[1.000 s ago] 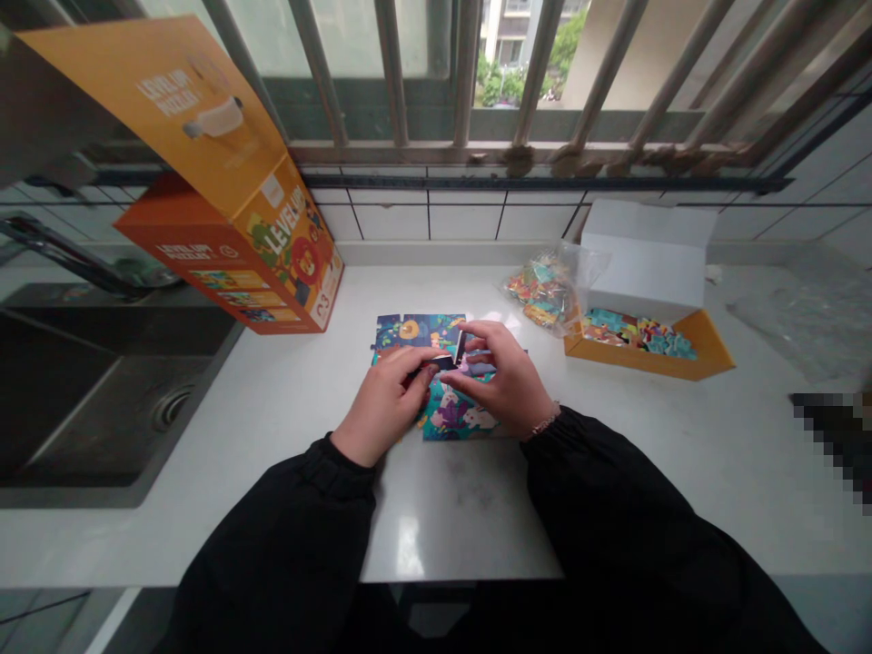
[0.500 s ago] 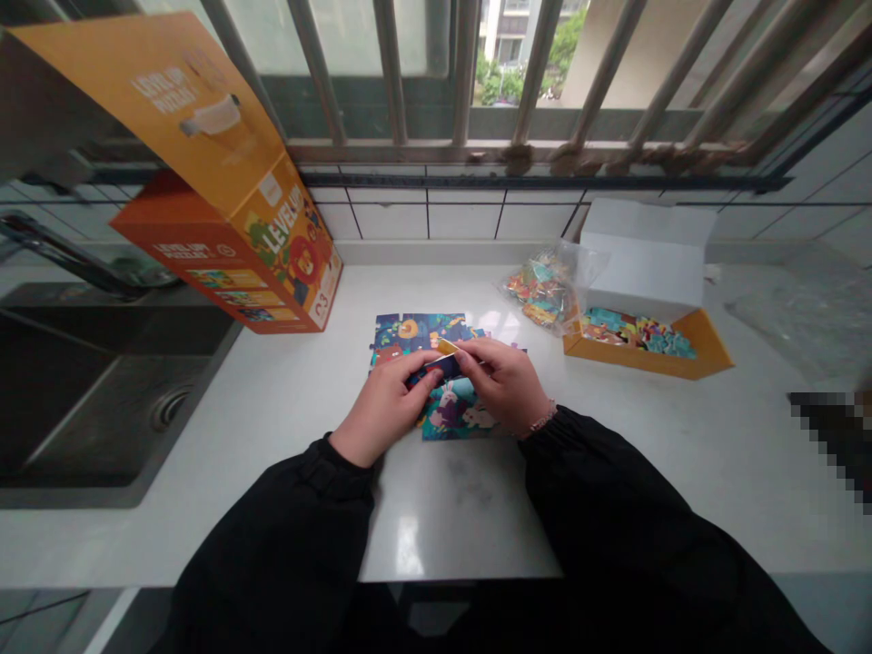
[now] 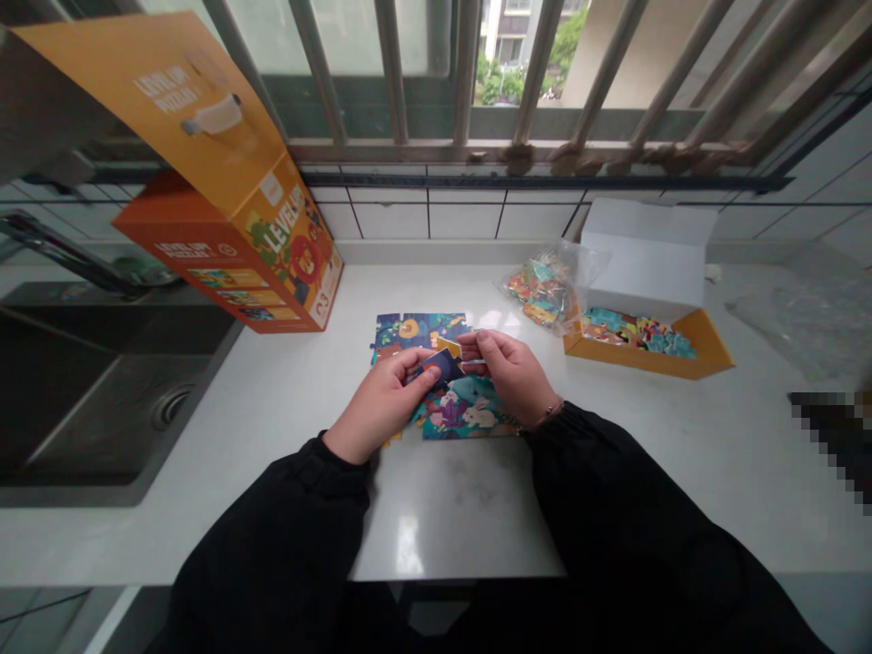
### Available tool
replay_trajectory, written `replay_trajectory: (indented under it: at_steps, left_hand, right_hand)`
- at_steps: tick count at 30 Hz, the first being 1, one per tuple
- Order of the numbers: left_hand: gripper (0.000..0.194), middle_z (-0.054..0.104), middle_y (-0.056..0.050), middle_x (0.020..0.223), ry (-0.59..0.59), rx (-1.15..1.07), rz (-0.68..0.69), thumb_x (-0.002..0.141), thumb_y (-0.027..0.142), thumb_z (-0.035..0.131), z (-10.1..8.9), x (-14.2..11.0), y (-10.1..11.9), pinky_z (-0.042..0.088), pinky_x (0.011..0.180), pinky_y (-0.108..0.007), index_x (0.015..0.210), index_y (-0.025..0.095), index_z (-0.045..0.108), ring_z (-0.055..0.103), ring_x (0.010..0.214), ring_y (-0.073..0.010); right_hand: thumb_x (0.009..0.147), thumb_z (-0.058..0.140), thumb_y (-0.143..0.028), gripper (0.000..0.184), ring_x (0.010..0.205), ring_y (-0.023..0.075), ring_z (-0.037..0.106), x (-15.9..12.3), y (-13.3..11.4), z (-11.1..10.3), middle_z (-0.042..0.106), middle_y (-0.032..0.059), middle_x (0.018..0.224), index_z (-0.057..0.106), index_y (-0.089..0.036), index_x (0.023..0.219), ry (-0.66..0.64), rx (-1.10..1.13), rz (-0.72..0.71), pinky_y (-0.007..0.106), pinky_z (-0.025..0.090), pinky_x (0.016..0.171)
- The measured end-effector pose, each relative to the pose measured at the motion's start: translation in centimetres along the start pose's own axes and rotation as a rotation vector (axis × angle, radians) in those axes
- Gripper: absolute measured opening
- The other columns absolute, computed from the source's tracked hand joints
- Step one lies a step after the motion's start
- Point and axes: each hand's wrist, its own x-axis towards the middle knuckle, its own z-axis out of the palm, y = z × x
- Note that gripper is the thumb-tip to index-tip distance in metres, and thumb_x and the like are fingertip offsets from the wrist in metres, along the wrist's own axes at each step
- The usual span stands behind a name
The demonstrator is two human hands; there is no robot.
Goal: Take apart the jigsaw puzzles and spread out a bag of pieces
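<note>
Toward the back left corner of the counter stands the orange box; the puzzle lies mid-counter. Above it, the left hand pinches a dark blue piece; the right hand's grip, beside it, is unclear.

A dark-blue puzzle piece tilts above a flat, colourful animal puzzle.

The orange box reads "LEVEL UP! PUZZLES" and "3".
</note>
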Motion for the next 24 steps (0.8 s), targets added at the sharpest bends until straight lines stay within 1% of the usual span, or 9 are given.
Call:
replay_trajectory:
  at_steps: [2,4,7,10,12,15,18,20,24]
  left_hand:
    - [0.03,0.077,-0.009,0.119,-0.031,-0.145,-0.035,0.1,0.042,0.071,0.2,-0.1,0.0,0.058,0.097,-0.038,0.12,0.019,0.075,0.072,0.106,-0.0235]
    - [0.032,0.077,-0.008,0.116,-0.056,-0.274,-0.075,0.098,0.042,0.074,0.3,-0.2,0.0,0.059,0.091,-0.035,0.12,0.019,0.073,0.072,0.102,-0.0219]
    - [0.033,0.077,-0.007,0.112,-0.065,-0.402,-0.142,0.096,0.042,0.077,0.5,-0.5,0.2,0.059,0.082,-0.032,0.118,0.019,0.07,0.072,0.095,-0.0202]
    - [0.035,0.077,-0.006,0.11,-0.058,-0.461,-0.158,0.094,0.039,0.079,0.5,-0.6,0.5,0.058,0.083,-0.031,0.122,0.02,0.067,0.072,0.098,-0.0205]
    - [0.038,0.077,-0.006,0.107,-0.041,-0.476,-0.157,0.093,0.035,0.079,0.4,-0.6,0.8,0.057,0.084,-0.031,0.126,0.021,0.066,0.072,0.097,-0.0199]
    - [0.04,0.075,-0.004,0.102,-0.026,-0.49,-0.159,0.094,0.035,0.078,0.4,-0.6,1.0,0.055,0.077,-0.028,0.13,0.023,0.066,0.07,0.086,-0.0169]
    - [0.041,0.073,-0.002,0.099,-0.024,-0.48,-0.135,0.094,0.038,0.081,0.3,-0.5,0.7,0.053,0.075,-0.026,0.13,0.023,0.067,0.068,0.083,-0.0148]
    - [0.041,0.074,-0.002,0.099,-0.024,-0.471,-0.124,0.093,0.038,0.082,0.4,-0.4,0.3,0.052,0.076,-0.025,0.128,0.023,0.068,0.068,0.083,-0.0141]
    - [0.041,0.075,-0.002,0.099,0.008,-0.452,-0.116,0.092,0.037,0.084,0.4,-0.2,-0.4,0.053,0.079,-0.026,0.127,0.022,0.068,0.07,0.086,-0.0152]
  right_hand:
    - [0.086,0.075,-0.079,0.06,0.095,0.0208,0.073,0.2,0.0,0.1,0.079,0.0081,0.104,0.082,-0.023,0.108,-0.061,0.075,0.08,0.036,0.065,0.086]
    - [0.083,0.08,-0.077,0.061,0.099,0.0192,0.072,0.2,0.0,0.2,0.079,0.0066,0.11,0.082,-0.025,0.113,-0.135,0.13,0.154,0.033,0.064,0.087]
    - [0.082,0.085,-0.069,0.056,0.098,0.0171,0.071,0.1,0.2,0.2,0.078,0.0038,0.112,0.082,-0.027,0.119,-0.238,0.203,0.236,0.029,0.064,0.086]
    - [0.08,0.092,-0.058,0.054,0.093,0.0149,0.07,0.1,0.3,0.1,0.078,0.0035,0.113,0.081,-0.026,0.123,-0.288,0.261,0.269,0.027,0.063,0.083]
    - [0.078,0.095,-0.053,0.054,0.089,0.0139,0.07,0.1,0.3,0.0,0.078,0.0034,0.112,0.08,-0.025,0.122,-0.286,0.303,0.273,0.026,0.063,0.081]
    - [0.076,0.096,-0.052,0.045,0.086,0.0134,0.069,0.2,0.1,-0.1,0.076,0.0016,0.104,0.08,-0.024,0.108,-0.242,0.357,0.243,0.027,0.063,0.08]
    - [0.076,0.096,-0.052,0.041,0.08,0.0124,0.067,0.2,0.0,-0.1,0.075,-0.0002,0.095,0.077,-0.023,0.097,-0.166,0.357,0.198,0.027,0.062,0.077]
    - [0.075,0.097,-0.051,0.042,0.078,0.0123,0.066,0.2,-0.1,0.1,0.074,-0.0004,0.093,0.076,-0.022,0.096,-0.129,0.341,0.175,0.027,0.061,0.076]
    - [0.075,0.096,-0.052,0.043,0.076,0.0121,0.065,0.2,-0.1,0.3,0.073,-0.0005,0.089,0.074,-0.021,0.095,-0.101,0.319,0.15,0.027,0.06,0.073]
